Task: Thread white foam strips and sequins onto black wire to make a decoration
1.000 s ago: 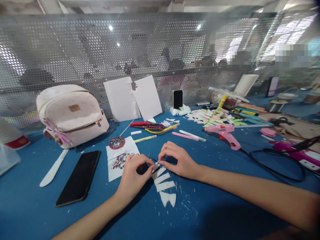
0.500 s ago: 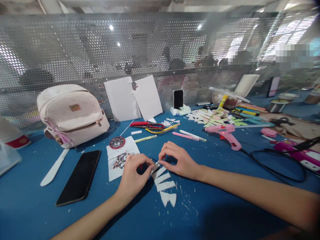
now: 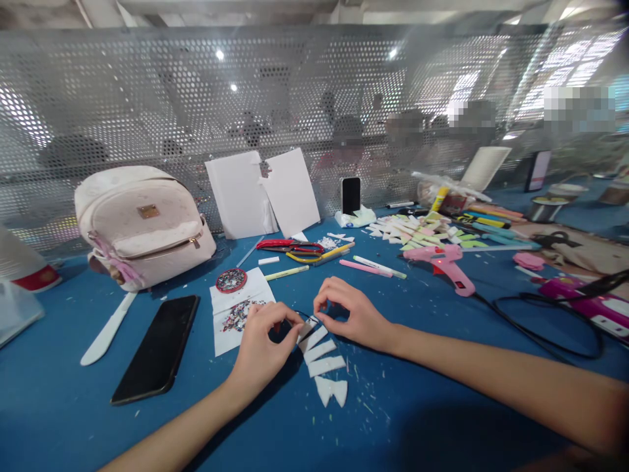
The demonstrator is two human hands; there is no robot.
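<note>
Several white pieces (image 3: pixel 327 366) lie in a row on the blue table, with a bow-shaped white piece (image 3: pixel 331 391) nearest me. My left hand (image 3: pixel 268 341) pinches at the upper end of this row, where a thin black cord (image 3: pixel 305 314) loops between the hands. Just to the right, my right hand (image 3: pixel 351 314) has thumb and forefinger pressed together by the cord's end; what they hold is too small to make out. Left of my left hand is a white paper (image 3: pixel 221 337) bearing small coloured gems (image 3: pixel 239 315) and a round red-rimmed dish (image 3: pixel 230 280).
A black phone (image 3: pixel 156 351) and a white knife (image 3: pixel 108 330) lie at left before a pink backpack (image 3: pixel 147 226). Scissors (image 3: pixel 295 248), pens (image 3: pixel 366 267) and a pile of pale strips (image 3: pixel 413 229) are farther back. A pink glue gun (image 3: pixel 445 262) and its cable are at right.
My right hand has shifted very slightly, its fingertips a little farther from my left hand. The left hand and the white pieces look the same.
</note>
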